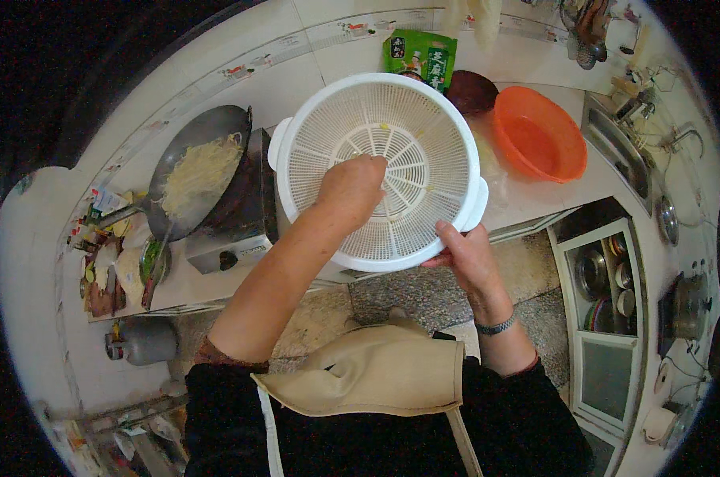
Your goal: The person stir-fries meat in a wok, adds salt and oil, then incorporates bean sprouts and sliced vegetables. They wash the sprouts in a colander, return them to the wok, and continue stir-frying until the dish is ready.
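A white plastic colander [449, 131] is tilted towards me above the counter's front edge. My right hand [473, 256] grips its lower right rim beside one side handle, thumb on top and fingers underneath. Inside the basket, my left hand [355, 189] reaches near the slotted bottom with its fingers bunched. Its fingertips are hidden, so whether they pinch anything does not show. A few small yellowish scraps [384, 126] cling to the mesh. To the left, a dark wok [175, 137] containing pale noodles [202, 173] rests on a gas stove [217, 250].
An orange plastic basin [536, 137] and a dark red bowl [473, 92] stand right of the colander, near a green food packet [419, 56]. A sink [619, 146] lies farther right. Left of the stove are chopped greens [151, 259] and a wooden-handled utensil [148, 295]. A gas cylinder [142, 341] sits below.
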`<state>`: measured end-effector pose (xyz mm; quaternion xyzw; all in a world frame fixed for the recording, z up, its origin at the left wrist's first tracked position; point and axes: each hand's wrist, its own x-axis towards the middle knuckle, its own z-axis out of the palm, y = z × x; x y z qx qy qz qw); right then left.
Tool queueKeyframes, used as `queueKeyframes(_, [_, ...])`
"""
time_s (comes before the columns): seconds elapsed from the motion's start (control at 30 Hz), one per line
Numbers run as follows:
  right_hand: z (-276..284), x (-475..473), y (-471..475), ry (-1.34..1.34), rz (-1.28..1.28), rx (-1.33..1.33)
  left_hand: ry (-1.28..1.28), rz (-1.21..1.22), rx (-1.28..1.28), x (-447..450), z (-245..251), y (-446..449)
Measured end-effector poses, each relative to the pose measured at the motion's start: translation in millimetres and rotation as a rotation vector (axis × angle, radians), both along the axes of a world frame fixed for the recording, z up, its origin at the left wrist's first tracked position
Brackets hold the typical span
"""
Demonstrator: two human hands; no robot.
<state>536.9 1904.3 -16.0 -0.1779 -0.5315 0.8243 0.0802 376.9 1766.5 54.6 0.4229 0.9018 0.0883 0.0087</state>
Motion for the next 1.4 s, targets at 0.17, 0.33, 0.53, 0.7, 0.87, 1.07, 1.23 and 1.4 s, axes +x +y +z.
queueKeyframes(0.17, [0, -4, -1, -0.007, 0.011, 0.038, -0.01, 0.017, 0.003, -3, -20, -3])
queueKeyframes(0.33, [0, -9, -5, -0.003, -0.002, 0.068, -0.081, 0.021, 0.196, -7, -23, -15])
queueKeyframes(0.53, [10, -15, -6, 0.053, 0.032, 0.117, 0.24, 0.076, 0.492, -48, 8, -7])
queueKeyframes(0.7, [19, -16, -2, 0.076, 0.069, 0.169, 0.331, 0.096, 0.399, -56, 2, 3])
queueKeyframes(0.87, [19, -23, 0, 0.028, 0.165, 0.262, 0.311, 0.16, 0.268, -69, -5, -1])
queueKeyframes(1.07, [33, -59, -5, 0.162, 0.117, 0.271, 0.337, 0.186, 0.376, -80, 37, -29])
queueKeyframes(1.23, [66, -105, -11, 0.222, 0.125, 0.434, 0.458, 0.105, 0.655, -107, 105, -115])
queueKeyframes(1.4, [75, -149, -34, 0.32, 0.052, 0.459, 0.645, 0.428, 0.395, -120, 103, -199])
